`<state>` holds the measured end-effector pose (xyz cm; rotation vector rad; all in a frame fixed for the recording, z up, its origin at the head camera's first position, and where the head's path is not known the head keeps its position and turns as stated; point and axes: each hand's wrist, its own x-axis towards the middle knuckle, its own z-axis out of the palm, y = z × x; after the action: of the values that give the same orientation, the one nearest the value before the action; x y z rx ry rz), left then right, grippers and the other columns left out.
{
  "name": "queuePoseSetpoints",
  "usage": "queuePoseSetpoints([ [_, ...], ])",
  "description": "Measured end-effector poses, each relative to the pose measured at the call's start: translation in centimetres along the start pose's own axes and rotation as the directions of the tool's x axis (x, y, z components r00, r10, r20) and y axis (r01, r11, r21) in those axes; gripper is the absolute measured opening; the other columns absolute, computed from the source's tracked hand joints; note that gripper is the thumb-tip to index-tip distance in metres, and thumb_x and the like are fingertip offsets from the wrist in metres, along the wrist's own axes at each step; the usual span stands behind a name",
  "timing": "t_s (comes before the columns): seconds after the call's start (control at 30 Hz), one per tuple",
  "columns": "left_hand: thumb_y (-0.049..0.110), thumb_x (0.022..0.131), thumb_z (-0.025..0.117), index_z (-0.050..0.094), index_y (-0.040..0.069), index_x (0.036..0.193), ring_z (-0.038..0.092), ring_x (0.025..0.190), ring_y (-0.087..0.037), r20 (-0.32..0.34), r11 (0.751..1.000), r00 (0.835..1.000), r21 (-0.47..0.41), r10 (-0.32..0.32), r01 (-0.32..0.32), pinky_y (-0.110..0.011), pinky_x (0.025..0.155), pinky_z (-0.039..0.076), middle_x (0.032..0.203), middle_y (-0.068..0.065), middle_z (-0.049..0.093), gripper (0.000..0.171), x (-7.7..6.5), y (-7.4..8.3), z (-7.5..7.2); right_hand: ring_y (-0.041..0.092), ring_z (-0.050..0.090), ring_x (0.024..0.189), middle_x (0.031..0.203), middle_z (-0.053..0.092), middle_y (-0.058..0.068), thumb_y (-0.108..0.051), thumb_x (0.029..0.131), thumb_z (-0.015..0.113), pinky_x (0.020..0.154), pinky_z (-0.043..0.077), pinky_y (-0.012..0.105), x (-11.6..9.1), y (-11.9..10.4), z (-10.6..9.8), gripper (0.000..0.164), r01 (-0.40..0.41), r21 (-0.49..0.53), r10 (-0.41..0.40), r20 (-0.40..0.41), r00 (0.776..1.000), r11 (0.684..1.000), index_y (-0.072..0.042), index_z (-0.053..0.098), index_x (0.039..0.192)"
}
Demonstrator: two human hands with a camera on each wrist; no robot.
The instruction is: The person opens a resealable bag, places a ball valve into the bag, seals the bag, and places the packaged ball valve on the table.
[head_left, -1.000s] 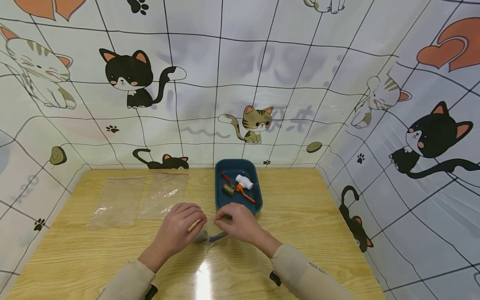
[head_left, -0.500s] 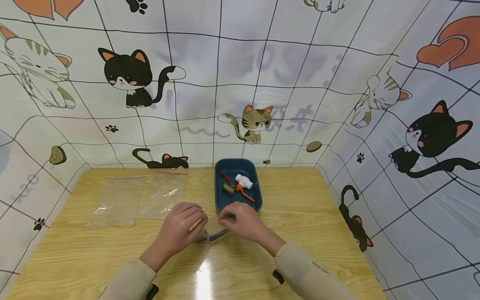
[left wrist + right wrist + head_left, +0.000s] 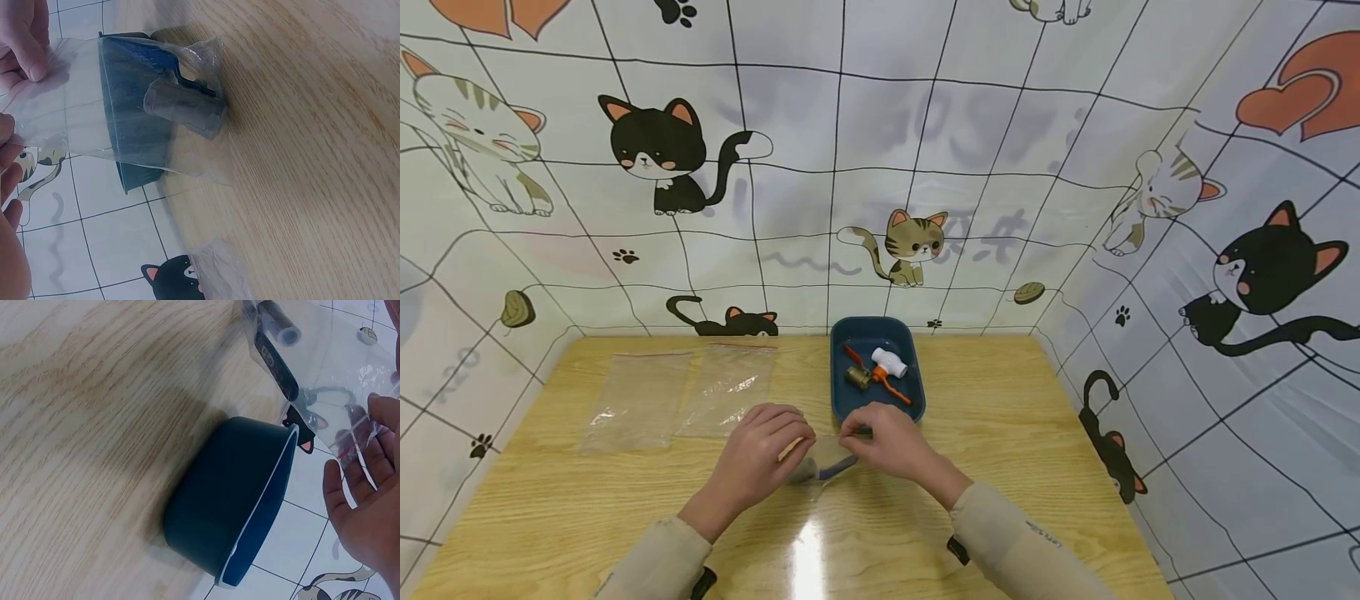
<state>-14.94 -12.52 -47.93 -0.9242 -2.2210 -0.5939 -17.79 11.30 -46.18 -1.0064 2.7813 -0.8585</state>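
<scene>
Between both hands a clear zip-lock bag [image 3: 81, 125] hangs by its top edge, its bottom at the wooden table [image 3: 300, 156]. Inside it lies a grey ball valve [image 3: 184, 107] with a blue lever handle [image 3: 837, 468], near the bag's bottom. My left hand [image 3: 766, 450] pinches the top edge at the left. The right hand [image 3: 886, 443] pinches the same edge towards the other corner, thumb against fingers in the right wrist view. A small gap separates the two hands.
Behind the hands stands a dark blue tray [image 3: 839, 333] with a white valve body [image 3: 889, 362], a brass valve [image 3: 857, 377] and an orange handle [image 3: 895, 390]. Two flat clear bags [image 3: 636, 404] lie at left. Cat-printed curtains [image 3: 790, 167] border the table.
My right hand has slid a little to the right along the bag's top edge, widening the gap to the left hand. The left hand stays almost still.
</scene>
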Motion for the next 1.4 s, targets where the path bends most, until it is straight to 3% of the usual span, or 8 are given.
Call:
queuePoseSetpoints([
  [0.37,0.018,0.078,0.079,0.072,0.018,0.087,0.065,0.094,-0.016,-0.002,1.0,1.0,0.0,-0.007,0.007,-0.037,0.089,0.049,0.088,0.005,0.072,0.011,-0.02,0.05,0.11,0.011,0.064,0.09,0.094,0.071,-0.01,-0.027,0.093,0.067,0.08,0.051,0.025,-0.31,0.18,-0.27,0.006,-0.016,0.007,0.016,0.013,1.0,1.0,-0.024,0.072,0.094],
  [0.73,0.019,0.082,0.077,0.072,0.019,0.088,0.065,0.095,-0.016,0.006,1.0,1.0,-0.006,-0.023,0.023,-0.037,0.09,0.048,0.089,0.005,0.072,0.007,-0.13,0.03,0.09,0.006,0.063,0.09,0.094,0.07,-0.014,-0.032,0.093,0.066,0.08,0.052,0.024,-0.4,0.58,-0.06,0.007,-0.05,0.003,0.05,0.008,0.999,0.999,-0.026,0.071,0.094],
  [1.03,0.022,0.085,0.074,0.071,0.018,0.086,0.065,0.093,-0.016,-0.025,1.0,1.0,-0.003,0.0,0.0,-0.037,0.088,0.049,0.087,0.005,0.072,0.005,-0.09,-0.22,0.1,0.004,0.062,0.089,0.093,0.069,-0.012,-0.029,0.093,0.067,0.08,0.052,0.025,-0.26,0.66,-0.21,0.007,-0.075,-0.005,0.075,-0.002,0.997,0.997,-0.024,0.071,0.091],
  [1.4,0.021,0.084,0.075,0.072,0.018,0.087,0.065,0.095,-0.016,0.008,1.0,1.0,0.0,-0.016,0.016,-0.037,0.089,0.049,0.088,0.005,0.072,0.005,0.02,-0.04,-0.12,0.004,0.063,0.088,0.092,0.07,-0.012,-0.029,0.092,0.068,0.078,0.052,0.024,-0.55,0.9,-0.08,0.006,-0.073,-0.014,0.073,-0.026,0.997,0.997,-0.024,0.072,0.09],
])
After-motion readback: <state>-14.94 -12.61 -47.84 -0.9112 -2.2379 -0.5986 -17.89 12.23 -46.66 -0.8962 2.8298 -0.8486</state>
